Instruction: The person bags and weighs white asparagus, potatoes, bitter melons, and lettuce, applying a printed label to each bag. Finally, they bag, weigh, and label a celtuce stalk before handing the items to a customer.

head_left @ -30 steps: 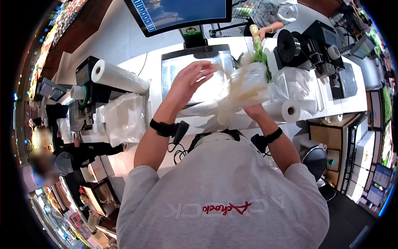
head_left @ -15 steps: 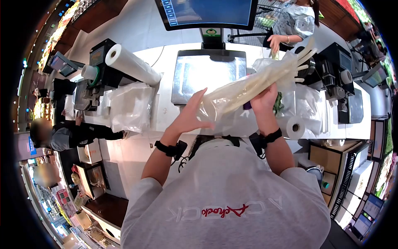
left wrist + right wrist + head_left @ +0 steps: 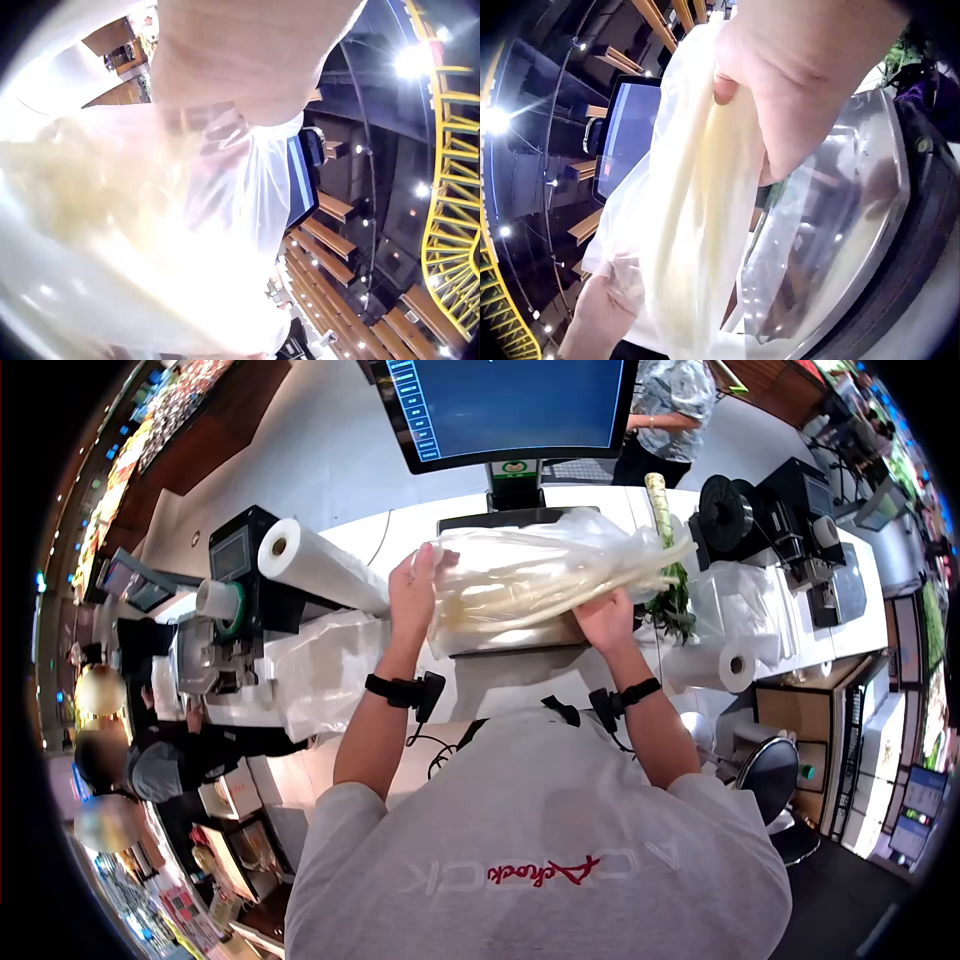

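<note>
Plainly, from where I stood, the clear bag of long pale stalks hung crosswise between both hands, over the scale, its length running left to right. The left hand pinched plastic at the left end; the right hand — nearer the protruding tips — gripped the bundle, stalks jutting beyond it.

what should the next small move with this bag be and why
I'd probably lower the clear bag of pale stalks onto the scale: the left hand and the right hand hold it over that metal surface, and in the right wrist view it seems not yet resting there.
</note>
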Available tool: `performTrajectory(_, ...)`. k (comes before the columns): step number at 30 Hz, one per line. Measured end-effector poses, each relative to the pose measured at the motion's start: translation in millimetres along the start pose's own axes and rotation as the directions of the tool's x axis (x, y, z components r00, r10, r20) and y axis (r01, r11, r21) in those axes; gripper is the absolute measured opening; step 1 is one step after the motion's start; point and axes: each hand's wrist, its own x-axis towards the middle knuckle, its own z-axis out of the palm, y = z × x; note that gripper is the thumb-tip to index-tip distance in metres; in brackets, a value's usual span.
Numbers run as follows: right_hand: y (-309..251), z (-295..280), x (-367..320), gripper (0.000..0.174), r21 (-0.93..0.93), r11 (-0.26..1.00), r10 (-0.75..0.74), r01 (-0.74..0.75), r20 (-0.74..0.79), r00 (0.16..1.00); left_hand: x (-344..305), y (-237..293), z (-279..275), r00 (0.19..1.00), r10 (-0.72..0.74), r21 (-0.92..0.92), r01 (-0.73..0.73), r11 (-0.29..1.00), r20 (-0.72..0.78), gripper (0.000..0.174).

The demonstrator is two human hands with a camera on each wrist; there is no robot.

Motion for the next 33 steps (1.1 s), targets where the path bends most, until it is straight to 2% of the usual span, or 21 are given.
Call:
performTrajectory(2, -4, -6, -14, 0.039, -0.043, 0.999, -0.023, 0.020, -0.077, 0.997, 12, 4, -7, 0.999, 0.002, -0.015, -0.001, 1.000, 0.043, 0.047)
performTrajectory(5, -13, -22, -38, 0.039, -0.169, 0.983, 0.058, -0.078, -0.117, 0.991, 29, -1, -9, 0.994, -0.014, -0.020, 0.017, 1.000, 0.110, 0.048)
performTrajectory(6, -18, -37, -46, 0.040, -0.305, 0.946, 0.086, -0.114, -0.102, 0.991, 31, 1, -7, 0.989, -0.018, -0.022, 0.021, 1.000, 0.147, 0.048)
performTrajectory(7, -21, -23, -56, 0.041, -0.437, 0.870, 0.172, -0.228, -0.166, 0.971, 32, 1, -6, 0.983, -0.023, -0.024, 0.028, 0.999, 0.181, 0.048)
performTrajectory(9, -34, 14, -78, 0.041, -0.632, 0.629, 0.308, -0.452, -0.331, 0.892, 36, -4, -7, 0.970, -0.049, -0.011, 0.053, 0.999, 0.239, 0.048)
performTrajectory(10, -38, 30, -82, 0.036, -0.713, 0.501, 0.341, -0.491, -0.359, 0.869, 38, -7, -9, 0.962, -0.061, -0.003, 0.064, 0.998, 0.265, 0.048)
performTrajectory(13, -60, 68, -72, 0.028, -0.898, 0.317, 0.155, -0.305, -0.269, 0.951, 45, -19, -20, 0.937, -0.058, -0.047, 0.079, 0.996, 0.344, 0.048)
performTrajectory(14, -59, 63, -70, 0.024, -0.888, 0.326, 0.145, -0.323, -0.291, 0.946, 46, -20, -23, 0.933, -0.058, -0.037, 0.077, 0.996, 0.355, 0.047)
performTrajectory(15, -75, 64, -34, 0.022, -0.989, 0.148, -0.219, -0.006, -0.039, 0.975, 47, -21, -25, 0.928, -0.058, -0.028, 0.074, 0.997, 0.367, 0.045)
performTrajectory(16, -84, 40, -2, 0.023, -0.998, 0.056, -0.361, 0.033, 0.011, 0.932, 47, -22, -27, 0.925, -0.058, -0.018, 0.070, 0.997, 0.376, 0.044)
performTrajectory(18, -87, 43, 44, 0.026, -0.978, -0.207, -0.505, -0.004, 0.104, 0.857, 50, -23, -28, 0.937, -0.068, -0.030, 0.083, 0.996, 0.342, 0.037)
performTrajectory(20, -99, 8, 101, 0.032, -0.956, -0.118, -0.314, -0.267, -0.220, 0.924, 56, -28, -31, 0.956, -0.058, 0.003, 0.060, 0.998, 0.288, 0.030)
performTrajectory(21, -97, 7, 114, 0.036, -0.913, -0.099, -0.198, -0.396, -0.372, 0.907, 60, -31, -33, 0.967, -0.045, 0.044, 0.035, 0.998, 0.249, 0.027)
performTrajectory(22, -97, 4, 119, 0.037, -0.904, -0.015, -0.176, -0.428, -0.419, 0.891, 64, -34, -37, 0.978, -0.031, 0.087, 0.013, 0.996, 0.209, 0.025)
performTrajectory(25, -101, 11, 122, 0.036, -0.972, -0.076, -0.213, -0.221, -0.200, 0.956, 71, -28, -43, 0.988, 0.031, 0.146, -0.053, 0.988, 0.151, 0.023)
performTrajectory(26, -110, 27, 118, 0.029, -0.945, -0.105, -0.140, -0.311, -0.295, 0.945, 71, -21, -44, 0.989, 0.014, 0.153, -0.036, 0.988, 0.145, 0.023)
performTrajectory(28, -124, 53, 101, 0.022, -0.999, 0.039, -0.168, -0.019, -0.025, 0.986, 72, -10, -45, 0.987, -0.024, 0.148, 0.000, 0.989, 0.161, 0.022)
performTrajectory(29, -132, 66, 91, 0.018, -0.985, 0.104, -0.200, 0.134, 0.111, 0.973, 75, -7, -44, 0.984, -0.039, 0.143, 0.014, 0.990, 0.173, 0.022)
performTrajectory(30, -138, 88, 76, 0.015, -0.969, 0.170, -0.305, 0.181, 0.123, 0.944, 79, -15, -45, 0.987, -0.011, 0.061, 0.001, 0.998, 0.162, 0.022)
performTrajectory(32, -135, 99, 54, 0.015, -0.917, 0.290, -0.454, 0.274, 0.120, 0.883, 83, -10, -44, 0.992, 0.002, 0.044, -0.007, 0.999, 0.126, 0.021)
performTrajectory(33, -132, 97, 51, 0.015, -0.938, 0.222, -0.452, 0.264, 0.141, 0.881, 85, -8, -43, 0.994, 0.007, 0.037, -0.012, 0.999, 0.108, 0.021)
